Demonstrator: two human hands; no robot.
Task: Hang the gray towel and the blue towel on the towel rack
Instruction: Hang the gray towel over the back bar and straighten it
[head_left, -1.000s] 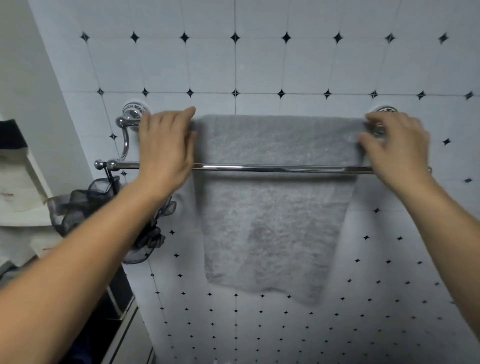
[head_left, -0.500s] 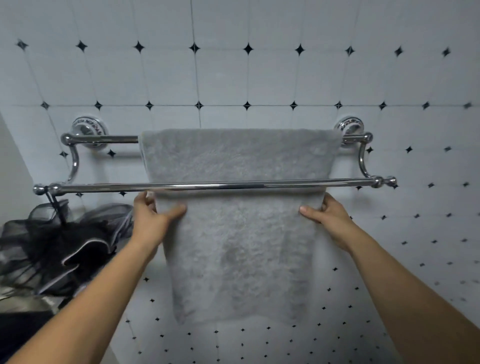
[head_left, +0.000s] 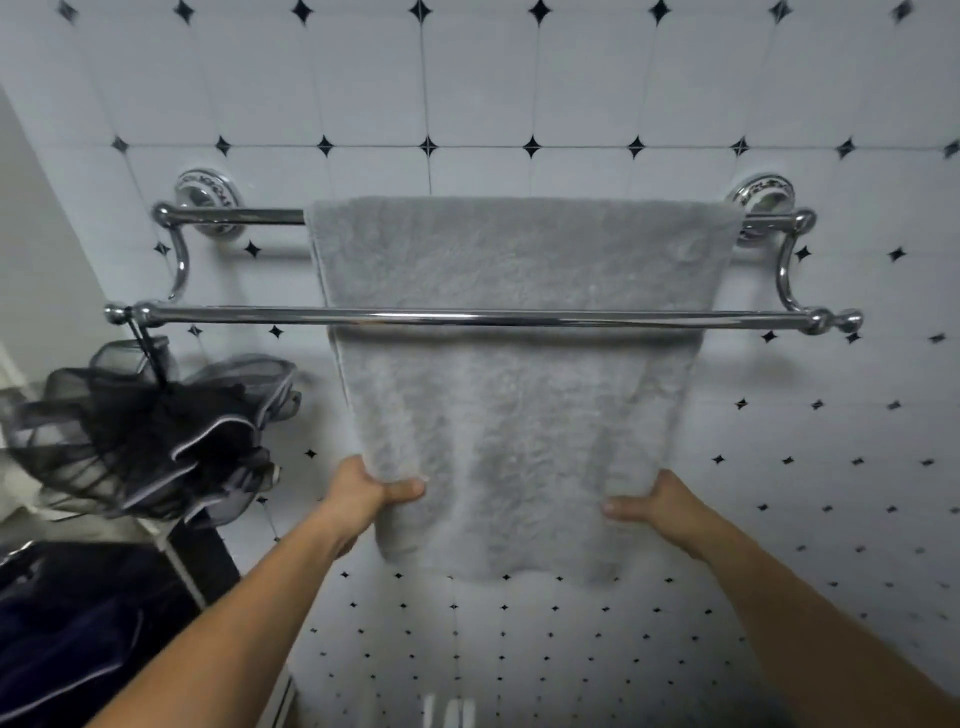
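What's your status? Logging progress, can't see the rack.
Left hand and right hand pinching gray towel edges low. Towel draped over rear bar. Front bar bare. Blue towel not identifiable.

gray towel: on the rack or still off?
On: the towel drapes over the rear bar, hanging behind the front bar.

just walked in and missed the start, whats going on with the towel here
A person is hanging a fluffy gray towel on a chrome double-bar towel rack fixed to a white tiled wall. The towel is draped over the rear bar and hangs behind the front one. The left hand and right hand each grip a lower side edge. A black mesh bath pouf hangs from the rack's left end. No blue towel hangs on the rack.
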